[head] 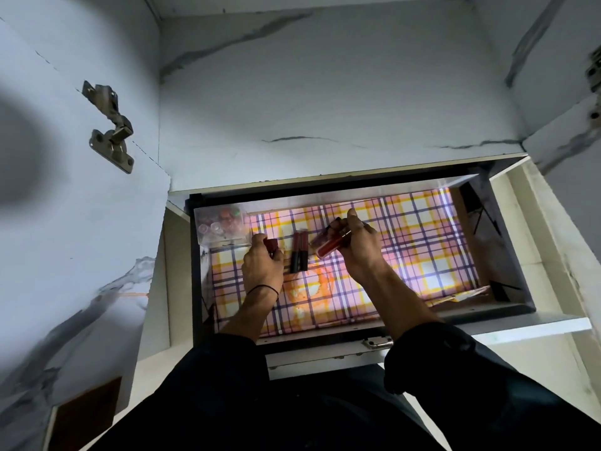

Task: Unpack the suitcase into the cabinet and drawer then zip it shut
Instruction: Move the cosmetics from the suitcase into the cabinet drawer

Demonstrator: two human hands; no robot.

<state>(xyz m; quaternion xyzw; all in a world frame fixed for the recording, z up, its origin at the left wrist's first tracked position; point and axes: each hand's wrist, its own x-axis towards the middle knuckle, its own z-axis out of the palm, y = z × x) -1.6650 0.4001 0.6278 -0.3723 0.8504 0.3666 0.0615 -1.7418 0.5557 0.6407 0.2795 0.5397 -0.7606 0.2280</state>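
The left hand's (pixel 261 266) fingers curl round a small dark red tube (pixel 270 246), whose end sticks out past the knuckles. It is held just above the plaid liner (pixel 422 242), near the drawer's far-left corner. The right hand (pixel 361 252) has its fingers closed round a bundle of red lip-gloss tubes (pixel 327 244), gripped at a slant with their ends pointing left. How many tubes are in the bundle cannot be told.

Between the two hands, two dark red tubes (pixel 299 255) lie side by side on the liner, lengthwise from the near edge toward the far edge, just beside the left hand. A clear plastic box (pixel 222 227) of small items sits in the far-left corner, close to the tube in the left hand.

A thin black band (pixel 264 289) circles the left wrist, and dark sleeves (pixel 432 359) cover both forearms.

The drawer (pixel 507 255) stands pulled out below the open cabinet (pixel 325 92), and its liner is lit brightly. A metal hinge (pixel 112 125) sits on the cabinet door (pixel 81 222) at the left.
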